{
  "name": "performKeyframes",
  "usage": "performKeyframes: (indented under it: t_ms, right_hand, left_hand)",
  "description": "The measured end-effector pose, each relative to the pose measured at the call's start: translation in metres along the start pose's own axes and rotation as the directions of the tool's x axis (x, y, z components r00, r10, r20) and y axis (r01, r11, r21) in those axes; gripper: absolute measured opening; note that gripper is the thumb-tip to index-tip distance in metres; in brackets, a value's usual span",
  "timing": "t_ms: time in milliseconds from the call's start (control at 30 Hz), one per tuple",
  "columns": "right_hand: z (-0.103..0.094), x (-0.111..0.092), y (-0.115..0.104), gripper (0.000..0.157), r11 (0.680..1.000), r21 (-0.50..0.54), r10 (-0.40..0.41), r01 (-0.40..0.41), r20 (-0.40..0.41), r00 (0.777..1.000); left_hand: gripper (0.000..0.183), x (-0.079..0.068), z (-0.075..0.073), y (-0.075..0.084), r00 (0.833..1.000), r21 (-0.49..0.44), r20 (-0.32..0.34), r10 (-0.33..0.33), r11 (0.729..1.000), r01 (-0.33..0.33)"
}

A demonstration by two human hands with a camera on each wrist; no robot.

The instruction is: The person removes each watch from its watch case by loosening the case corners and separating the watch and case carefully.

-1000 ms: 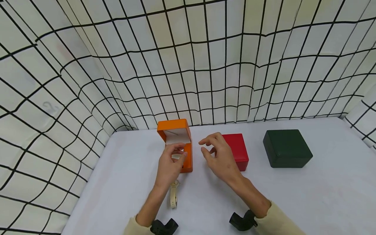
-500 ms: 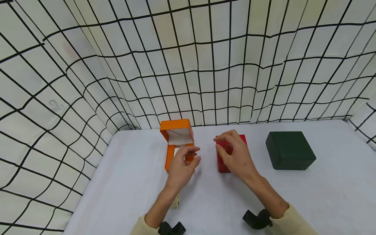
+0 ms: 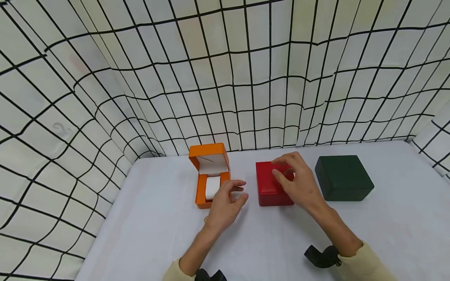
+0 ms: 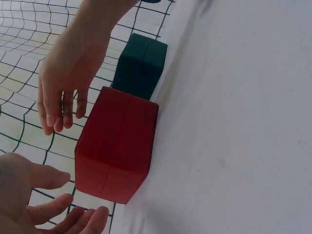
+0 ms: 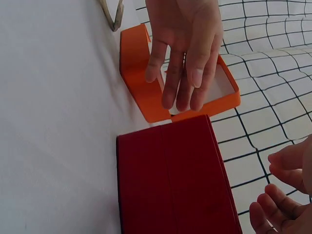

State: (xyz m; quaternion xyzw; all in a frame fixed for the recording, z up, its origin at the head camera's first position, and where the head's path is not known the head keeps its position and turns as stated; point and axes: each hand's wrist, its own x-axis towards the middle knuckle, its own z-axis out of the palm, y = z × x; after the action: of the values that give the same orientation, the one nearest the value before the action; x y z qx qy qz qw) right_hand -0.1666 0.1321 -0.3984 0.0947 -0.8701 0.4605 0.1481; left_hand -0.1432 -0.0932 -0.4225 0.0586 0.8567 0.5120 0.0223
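A closed red box (image 3: 264, 187) stands on the table between my hands. My left hand (image 3: 224, 207) hovers to its left, in front of the orange box, with fingers relaxed and nothing held. Over the red box's right side is my right hand (image 3: 303, 185), fingers loosely bent and apart from the lid in the left wrist view. The orange box (image 3: 201, 197) has its lid up, and a white cushion (image 3: 212, 188) sits inside. A watch lies in front of it, mostly hidden by my left forearm; part of its pale strap (image 5: 114, 17) shows in the right wrist view.
A closed dark green box (image 3: 344, 177) stands to the right of the red one. Black wire mesh (image 3: 232, 109) over white sheeting rises behind the table and along its left side. A white cloth (image 3: 140, 234) covers the table.
Both hands have moved right, the left away from over the open orange box, the right across the red box. The watch has become mostly covered by my left forearm. The boxes stay put.
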Motion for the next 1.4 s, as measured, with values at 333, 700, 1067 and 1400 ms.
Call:
performKeyframes:
  t_ms: [333,700,1067,1400]
  right_hand:
    - [-0.008,-0.001,0.015,0.044,1.000,-0.014,-0.010,0.010,0.031,0.999]
    - [-0.013,0.001,0.029,0.061,0.999,-0.026,0.026,-0.024,0.101,0.995]
    - [-0.013,-0.002,0.041,0.086,0.996,-0.021,0.092,-0.090,0.210,0.973]
    - [-0.012,-0.003,0.050,0.102,0.996,-0.029,0.086,-0.081,0.313,0.946]
  left_hand:
    - [0.045,0.001,0.011,0.006,0.999,-0.029,0.036,-0.015,0.999,0.016]
    - [0.064,0.001,0.019,0.006,0.993,-0.091,0.112,-0.035,0.995,0.045]
    - [0.075,0.001,0.027,0.002,0.991,-0.101,0.132,-0.036,0.994,0.050]
    - [0.074,0.001,0.036,0.001,0.992,-0.094,0.123,-0.009,0.995,0.021]
